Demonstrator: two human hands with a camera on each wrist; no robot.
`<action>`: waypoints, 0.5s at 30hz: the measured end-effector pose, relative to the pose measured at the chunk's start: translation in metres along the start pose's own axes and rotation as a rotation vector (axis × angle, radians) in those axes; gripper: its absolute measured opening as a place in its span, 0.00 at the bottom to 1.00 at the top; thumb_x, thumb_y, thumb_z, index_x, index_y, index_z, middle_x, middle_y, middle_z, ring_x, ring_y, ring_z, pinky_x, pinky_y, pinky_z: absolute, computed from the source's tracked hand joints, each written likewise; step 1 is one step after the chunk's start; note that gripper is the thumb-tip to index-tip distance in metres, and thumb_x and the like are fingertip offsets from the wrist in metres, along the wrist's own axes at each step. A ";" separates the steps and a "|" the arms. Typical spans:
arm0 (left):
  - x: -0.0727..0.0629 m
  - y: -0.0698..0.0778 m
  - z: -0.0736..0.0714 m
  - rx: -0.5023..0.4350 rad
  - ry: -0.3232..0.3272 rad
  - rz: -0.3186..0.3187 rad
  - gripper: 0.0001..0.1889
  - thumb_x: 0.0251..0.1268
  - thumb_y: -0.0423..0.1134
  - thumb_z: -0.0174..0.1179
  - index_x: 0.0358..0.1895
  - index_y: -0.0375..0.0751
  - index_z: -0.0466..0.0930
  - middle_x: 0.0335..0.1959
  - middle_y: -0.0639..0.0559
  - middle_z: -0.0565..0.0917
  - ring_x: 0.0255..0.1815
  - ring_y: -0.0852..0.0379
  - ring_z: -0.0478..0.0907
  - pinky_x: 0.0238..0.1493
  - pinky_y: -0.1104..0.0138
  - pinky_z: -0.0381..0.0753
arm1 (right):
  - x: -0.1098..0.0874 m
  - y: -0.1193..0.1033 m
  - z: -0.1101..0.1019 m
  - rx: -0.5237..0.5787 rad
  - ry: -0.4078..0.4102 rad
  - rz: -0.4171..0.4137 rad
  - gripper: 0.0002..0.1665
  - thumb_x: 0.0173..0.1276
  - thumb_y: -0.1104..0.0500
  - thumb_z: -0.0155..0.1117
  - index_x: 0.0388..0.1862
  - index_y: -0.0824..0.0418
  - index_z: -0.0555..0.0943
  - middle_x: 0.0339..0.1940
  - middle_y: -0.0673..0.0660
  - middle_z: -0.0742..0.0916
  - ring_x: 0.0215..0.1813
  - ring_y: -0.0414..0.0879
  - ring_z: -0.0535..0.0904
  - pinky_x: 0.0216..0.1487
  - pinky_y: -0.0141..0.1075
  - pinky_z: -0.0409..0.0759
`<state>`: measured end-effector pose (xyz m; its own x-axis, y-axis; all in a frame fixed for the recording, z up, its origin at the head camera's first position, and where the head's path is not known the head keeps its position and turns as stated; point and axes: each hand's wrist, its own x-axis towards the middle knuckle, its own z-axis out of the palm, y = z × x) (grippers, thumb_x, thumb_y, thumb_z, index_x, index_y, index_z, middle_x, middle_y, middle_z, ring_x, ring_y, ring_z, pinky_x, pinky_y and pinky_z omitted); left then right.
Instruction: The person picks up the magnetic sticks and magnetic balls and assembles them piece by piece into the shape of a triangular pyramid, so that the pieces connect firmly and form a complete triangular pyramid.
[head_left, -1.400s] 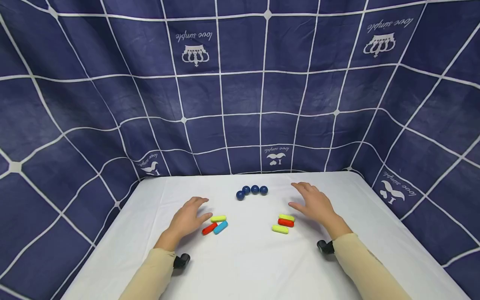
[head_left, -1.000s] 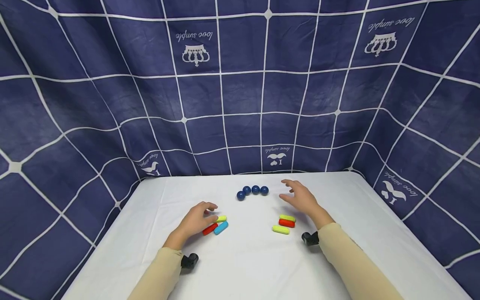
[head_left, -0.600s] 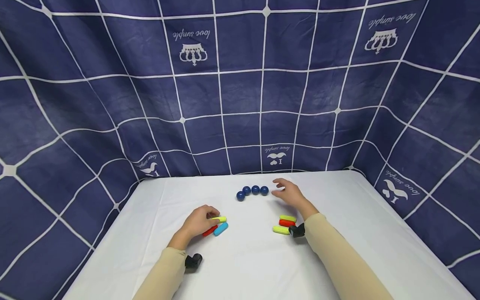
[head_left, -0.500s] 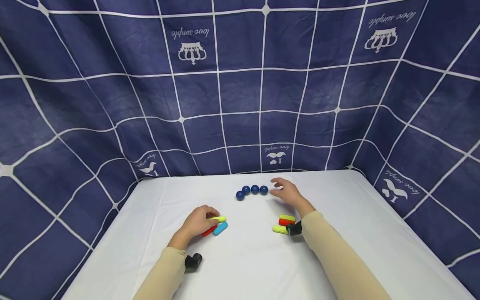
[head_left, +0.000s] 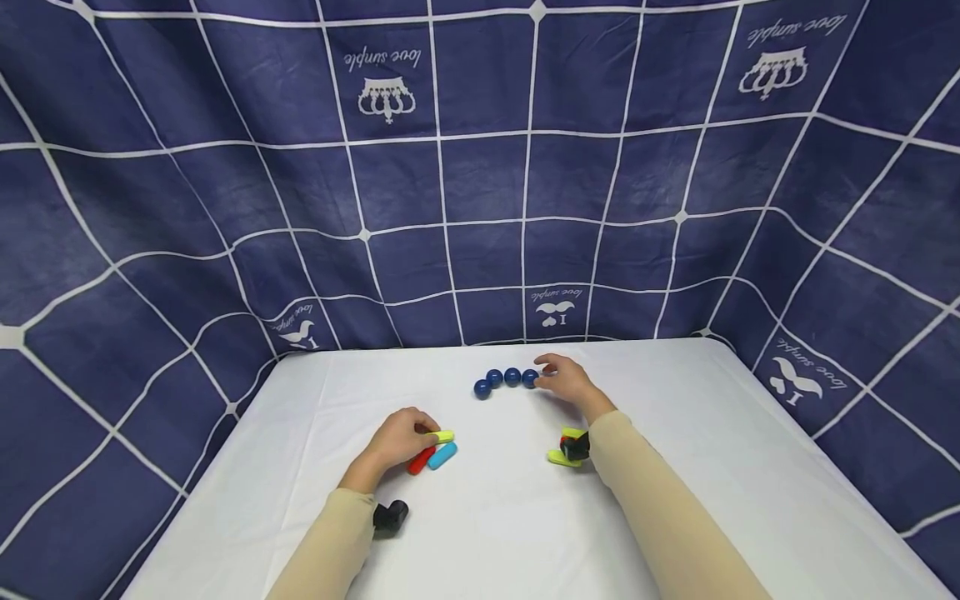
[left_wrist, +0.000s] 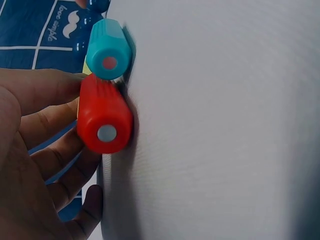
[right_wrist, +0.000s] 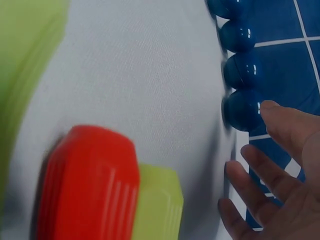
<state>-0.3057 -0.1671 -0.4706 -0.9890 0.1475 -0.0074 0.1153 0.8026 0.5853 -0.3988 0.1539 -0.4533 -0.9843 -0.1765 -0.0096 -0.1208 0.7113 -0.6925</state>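
My left hand (head_left: pixel 397 437) pinches a short yellow capsule-shaped plastic stick (head_left: pixel 446 436) between thumb and fingers. Beside it on the cloth lie a red stick (left_wrist: pixel 105 112) and a light-blue stick (left_wrist: pixel 108 49), which hide most of the yellow one in the left wrist view. Several shiny dark-blue balls (head_left: pixel 512 377) form a short row at the back of the table. My right hand (head_left: pixel 564 379) is at the row's right end, its thumb at the edge of the last ball (right_wrist: pixel 243 111) and its other fingers spread beyond, loosely bent.
Under my right wrist lie another red stick (right_wrist: pixel 90 185) and two yellow sticks, one at the front (head_left: pixel 558 457), partly covered by the black wrist camera (head_left: pixel 575 447). White cloth (head_left: pixel 487 517) covers the table. A blue checked curtain (head_left: pixel 480 183) stands behind and at both sides.
My left hand has moved right onto the yellow stick and closed its fingers on it; the red stick beside it has turned slightly. My right hand has moved left to the end ball.
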 end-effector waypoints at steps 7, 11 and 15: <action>0.002 0.000 0.000 0.006 -0.001 -0.011 0.03 0.60 0.39 0.69 0.36 0.46 0.89 0.35 0.54 0.82 0.37 0.57 0.75 0.48 0.58 0.77 | 0.004 0.000 0.004 -0.004 0.011 0.027 0.25 0.68 0.57 0.66 0.64 0.56 0.79 0.59 0.64 0.84 0.61 0.60 0.78 0.66 0.55 0.71; 0.003 -0.001 0.000 -0.002 -0.001 -0.016 0.03 0.60 0.39 0.69 0.36 0.47 0.89 0.35 0.54 0.83 0.37 0.57 0.75 0.49 0.58 0.77 | 0.005 -0.001 0.007 -0.032 0.019 0.038 0.23 0.68 0.56 0.67 0.62 0.56 0.80 0.56 0.63 0.85 0.58 0.58 0.79 0.64 0.53 0.73; 0.003 -0.002 -0.001 -0.009 0.001 -0.021 0.03 0.61 0.39 0.68 0.36 0.47 0.89 0.35 0.54 0.84 0.38 0.57 0.76 0.50 0.57 0.77 | 0.006 -0.001 0.009 -0.041 0.034 0.051 0.23 0.67 0.55 0.68 0.60 0.56 0.81 0.54 0.62 0.86 0.55 0.57 0.79 0.62 0.52 0.73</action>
<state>-0.3093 -0.1684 -0.4709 -0.9913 0.1302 -0.0184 0.0941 0.8000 0.5925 -0.4037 0.1457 -0.4589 -0.9930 -0.1168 -0.0191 -0.0750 0.7458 -0.6619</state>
